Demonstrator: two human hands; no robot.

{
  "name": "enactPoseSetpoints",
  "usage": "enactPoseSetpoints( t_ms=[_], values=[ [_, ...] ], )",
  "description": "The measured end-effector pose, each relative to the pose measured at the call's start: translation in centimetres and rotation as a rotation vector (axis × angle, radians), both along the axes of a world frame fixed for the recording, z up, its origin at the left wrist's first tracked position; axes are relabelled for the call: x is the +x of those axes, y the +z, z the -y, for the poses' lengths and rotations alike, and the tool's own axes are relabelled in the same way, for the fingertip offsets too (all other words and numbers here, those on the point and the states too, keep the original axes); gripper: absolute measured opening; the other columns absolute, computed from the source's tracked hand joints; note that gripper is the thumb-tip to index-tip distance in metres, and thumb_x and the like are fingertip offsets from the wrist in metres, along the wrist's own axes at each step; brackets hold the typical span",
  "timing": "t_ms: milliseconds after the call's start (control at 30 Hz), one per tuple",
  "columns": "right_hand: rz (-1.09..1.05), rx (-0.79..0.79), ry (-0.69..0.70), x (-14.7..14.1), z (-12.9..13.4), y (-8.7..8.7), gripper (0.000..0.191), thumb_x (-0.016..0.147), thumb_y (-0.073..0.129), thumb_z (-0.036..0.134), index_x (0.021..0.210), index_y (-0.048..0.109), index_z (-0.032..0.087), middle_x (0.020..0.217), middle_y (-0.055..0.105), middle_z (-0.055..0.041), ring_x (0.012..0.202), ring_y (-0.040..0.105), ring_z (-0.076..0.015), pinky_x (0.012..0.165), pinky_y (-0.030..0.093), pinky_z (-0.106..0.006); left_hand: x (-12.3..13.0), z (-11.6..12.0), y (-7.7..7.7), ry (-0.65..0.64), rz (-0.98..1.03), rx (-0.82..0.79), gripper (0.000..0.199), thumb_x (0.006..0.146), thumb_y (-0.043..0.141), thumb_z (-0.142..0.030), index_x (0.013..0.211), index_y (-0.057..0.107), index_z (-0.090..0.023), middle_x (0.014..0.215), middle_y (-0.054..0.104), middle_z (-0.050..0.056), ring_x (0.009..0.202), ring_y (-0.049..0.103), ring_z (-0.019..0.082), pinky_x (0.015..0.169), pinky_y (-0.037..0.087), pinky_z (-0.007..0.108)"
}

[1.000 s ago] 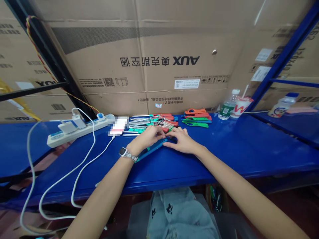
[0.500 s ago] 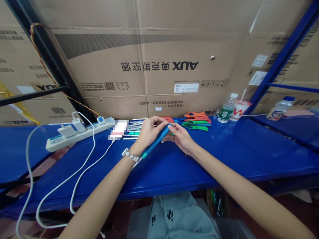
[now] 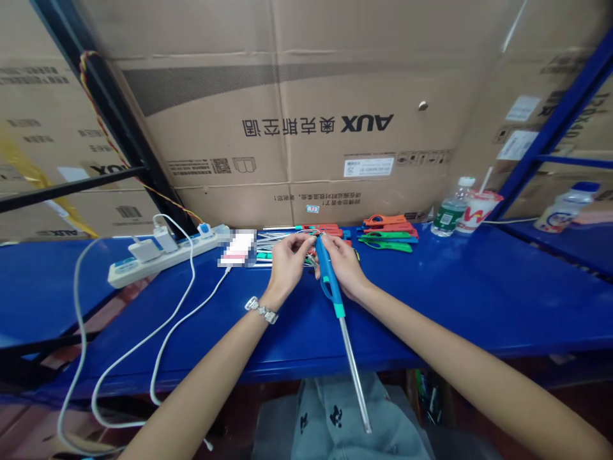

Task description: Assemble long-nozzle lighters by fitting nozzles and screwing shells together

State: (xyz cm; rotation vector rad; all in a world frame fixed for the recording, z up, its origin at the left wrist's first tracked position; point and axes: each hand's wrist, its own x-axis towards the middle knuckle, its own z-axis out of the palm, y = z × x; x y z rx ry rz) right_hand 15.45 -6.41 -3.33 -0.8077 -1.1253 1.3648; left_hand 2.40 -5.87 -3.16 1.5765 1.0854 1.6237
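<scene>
A blue long-nosed lighter [image 3: 330,281] with a green collar is in my right hand [image 3: 347,262], which is closed round its handle. Its metal tube points down toward my lap. My left hand [image 3: 290,260] is pinched close beside the lighter's upper end; whatever its fingertips hold is too small to make out. Behind my hands lies a pile of lighters with silver tubes [image 3: 268,237] and red handles [image 3: 328,227], partly hidden. Right of it, a stack of orange, red and green lighters [image 3: 389,238] rests on the blue table.
A white power strip [image 3: 158,255] with chargers and loose cables lies on the left, by a blurred-out phone [image 3: 238,248]. A water bottle [image 3: 447,211], a cup with a straw [image 3: 479,211] and another bottle [image 3: 567,207] stand right. Cardboard [image 3: 297,153] walls the back.
The lighter has swung from slanting under my left wrist to pointing down toward my lap, held in my right hand. My left hand has come away from its handle to its upper end.
</scene>
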Motion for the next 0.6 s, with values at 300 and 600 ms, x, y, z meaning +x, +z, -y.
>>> enactPoseSetpoints(
  t_ms=[300,600],
  values=[
    [0.092,-0.007,0.009,-0.70,-0.41,-0.32,0.044,0.078,0.071,0.062,0.086,0.049,0.025,0.052,0.055,0.0100,0.032,0.055,-0.0123,0.031,0.040,-0.021,-0.98,-0.13,-0.83,0.041,-0.379,0.085,0.021,0.101,0.050,-0.039,0.091,0.050,-0.020,0.082,0.060,0.002,0.072,0.059,0.017,0.070,0.049,0.031],
    [0.133,0.013,0.024,-0.27,-0.18,-0.93,0.048,0.076,0.069,0.067,0.088,0.047,0.026,0.055,0.056,0.0103,0.031,0.055,-0.0128,0.030,0.041,-0.022,-0.98,-0.73,-0.70,0.044,-0.824,0.249,0.021,0.106,0.035,-0.025,0.087,0.043,-0.023,0.087,0.055,0.005,0.080,0.056,0.022,0.074,0.044,0.035]
  ],
)
